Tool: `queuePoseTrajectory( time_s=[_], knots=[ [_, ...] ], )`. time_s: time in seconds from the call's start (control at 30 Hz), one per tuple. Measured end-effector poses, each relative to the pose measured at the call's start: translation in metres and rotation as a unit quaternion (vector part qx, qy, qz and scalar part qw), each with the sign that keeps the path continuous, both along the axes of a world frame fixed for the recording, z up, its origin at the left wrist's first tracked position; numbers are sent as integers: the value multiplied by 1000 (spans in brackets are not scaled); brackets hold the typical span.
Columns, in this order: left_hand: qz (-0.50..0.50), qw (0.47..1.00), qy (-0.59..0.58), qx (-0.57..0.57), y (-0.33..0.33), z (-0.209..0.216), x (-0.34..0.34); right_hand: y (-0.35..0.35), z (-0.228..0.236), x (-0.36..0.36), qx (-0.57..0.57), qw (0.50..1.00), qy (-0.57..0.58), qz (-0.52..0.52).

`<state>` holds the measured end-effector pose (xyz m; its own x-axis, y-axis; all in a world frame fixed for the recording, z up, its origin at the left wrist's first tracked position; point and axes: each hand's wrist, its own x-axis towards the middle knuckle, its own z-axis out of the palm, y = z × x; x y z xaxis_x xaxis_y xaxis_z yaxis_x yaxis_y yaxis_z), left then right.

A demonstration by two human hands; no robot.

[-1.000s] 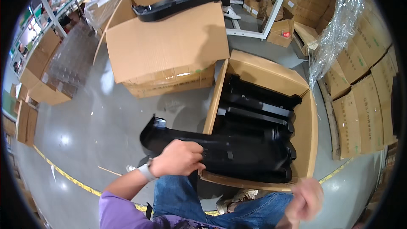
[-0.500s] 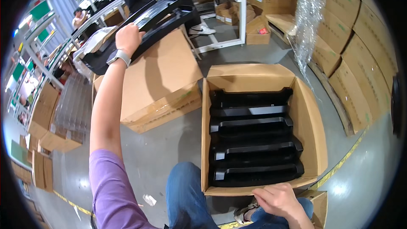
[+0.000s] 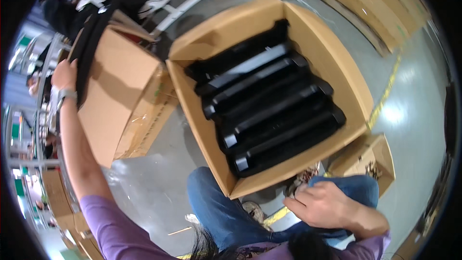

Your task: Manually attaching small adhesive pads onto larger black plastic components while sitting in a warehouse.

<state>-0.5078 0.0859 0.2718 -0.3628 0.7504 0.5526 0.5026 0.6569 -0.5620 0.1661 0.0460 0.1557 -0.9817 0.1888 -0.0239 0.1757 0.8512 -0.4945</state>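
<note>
At the far left, my left hand (image 3: 65, 74) is closed on the end of a long black plastic tray (image 3: 91, 50), which leans upright over a closed cardboard box (image 3: 118, 72). Before me stands an open cardboard box (image 3: 269, 180), turned at an angle. Inside it, several black molded plastic trays (image 3: 274, 98) stand in a row, one behind another. My right hand (image 3: 320, 204) hovers above my right knee, just off the near side of the open box, its fingers curled in with nothing visible in them.
A small open carton (image 3: 380, 159) sits by my right knee. Stacked cartons (image 3: 375, 7) on a wooden pallet stand at the far right, beside a yellow floor line (image 3: 387, 89). Farther left are a white metal frame (image 3: 185, 5) and a person in dark clothes (image 3: 60, 14).
My view has turned, so the open box appears tilted and higher. The tray in my left hand has swung steeper. My right hand has come away from the box's near rim.
</note>
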Motion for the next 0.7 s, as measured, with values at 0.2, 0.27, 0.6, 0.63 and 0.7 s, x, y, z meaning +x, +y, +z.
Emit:
queuePoseTrajectory(
  time_s=[0.2,0.27,0.6,0.63,0.7],
  knots=[
    [-102,993,-40,52,58,-52,16,3,5,-12,-102,941,317,-56],
    [-165,964,-208,-8,68,-94,109,1,24,-17,-206,904,368,-70],
    [-574,746,-276,-195,70,-378,508,-45,34,43,-184,874,384,-233],
    [-505,770,-288,-262,72,-392,501,-54,19,44,-196,794,475,-326],
    [-421,825,-252,-281,72,-413,478,-24,1,93,-44,885,439,-150]
  ],
)
